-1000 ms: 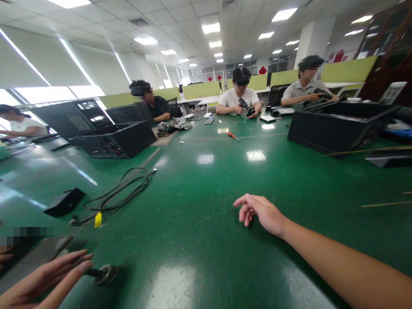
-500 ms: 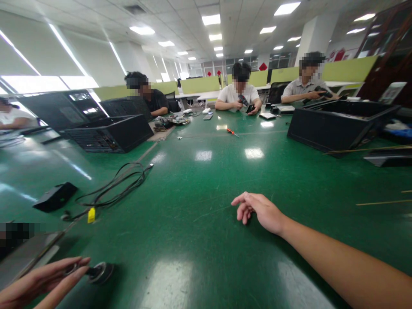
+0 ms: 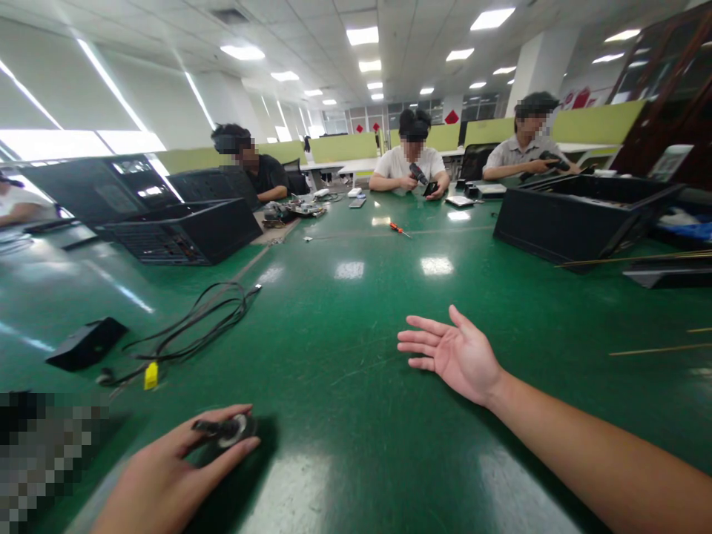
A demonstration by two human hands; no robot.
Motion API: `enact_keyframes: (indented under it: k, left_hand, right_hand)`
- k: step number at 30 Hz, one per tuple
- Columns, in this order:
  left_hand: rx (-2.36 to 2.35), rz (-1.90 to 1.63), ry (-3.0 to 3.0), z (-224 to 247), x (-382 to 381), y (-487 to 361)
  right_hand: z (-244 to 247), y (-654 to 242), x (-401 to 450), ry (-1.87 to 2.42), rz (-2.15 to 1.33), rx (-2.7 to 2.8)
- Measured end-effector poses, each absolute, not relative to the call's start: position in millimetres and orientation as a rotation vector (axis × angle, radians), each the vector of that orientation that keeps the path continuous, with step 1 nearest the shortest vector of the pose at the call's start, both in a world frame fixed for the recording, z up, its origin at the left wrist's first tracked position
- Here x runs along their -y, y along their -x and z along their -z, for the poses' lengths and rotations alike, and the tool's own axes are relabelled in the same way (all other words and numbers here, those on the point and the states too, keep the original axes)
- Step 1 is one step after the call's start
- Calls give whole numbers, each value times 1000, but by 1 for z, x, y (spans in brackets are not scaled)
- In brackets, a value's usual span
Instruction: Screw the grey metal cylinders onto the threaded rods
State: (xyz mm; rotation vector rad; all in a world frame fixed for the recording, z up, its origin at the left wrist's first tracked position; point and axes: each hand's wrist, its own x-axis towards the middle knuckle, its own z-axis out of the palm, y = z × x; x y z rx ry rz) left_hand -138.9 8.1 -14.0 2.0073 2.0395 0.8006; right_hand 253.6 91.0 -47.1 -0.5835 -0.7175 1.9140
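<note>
My left hand (image 3: 172, 463), at the lower left, grips a small dark round part (image 3: 240, 430) between thumb and fingers. That part has a pale ring and a short dark stem; its exact kind I cannot make out. My right hand (image 3: 459, 352) is open over the green table, palm turned up and fingers spread, with nothing in it. Beyond my left hand lies a looped black cable (image 3: 214, 319) with a yellow tag (image 3: 150, 376). A small black box-shaped piece (image 3: 89, 343) rests left of the cable.
Black computer cases stand at the left (image 3: 189, 230) and right (image 3: 578, 219) of the green table (image 3: 334, 319). An orange screwdriver (image 3: 399, 229) lies farther back. Across the table a person (image 3: 411, 159) holds a drill; others sit on both sides. Thin rods (image 3: 650, 351) lie at right.
My left hand has moved right and slightly up with the round part. My right hand has turned from palm down with curled fingers to palm up with fingers spread.
</note>
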Motion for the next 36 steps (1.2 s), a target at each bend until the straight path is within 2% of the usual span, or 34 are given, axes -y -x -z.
enact_keyframes:
  k: [5, 10, 15, 18, 24, 36]
  left_hand:
    - [-1410, -613, -2243, -14, -50, 16]
    - [-1197, -686, -2085, 4, -75, -44]
    - [-1176, -810, -1764, 33, -79, -41]
    - [-1126, -821, -1696, 35, -79, -36]
    - [-1056, -805, -1622, 32, -81, -36]
    - [-1055, -795, -1621, 34, -81, -36]
  right_hand:
    - [46, -257, -89, 552, -1865, 757]
    - [55, -258, -90, 605, -1665, 949]
    - [62, -257, -88, 675, -1372, 1322]
    - [57, -255, -82, 760, -1134, 1649]
    - [50, -244, -68, 938, -658, 1945]
    - [48, -242, -67, 1022, -562, 1898]
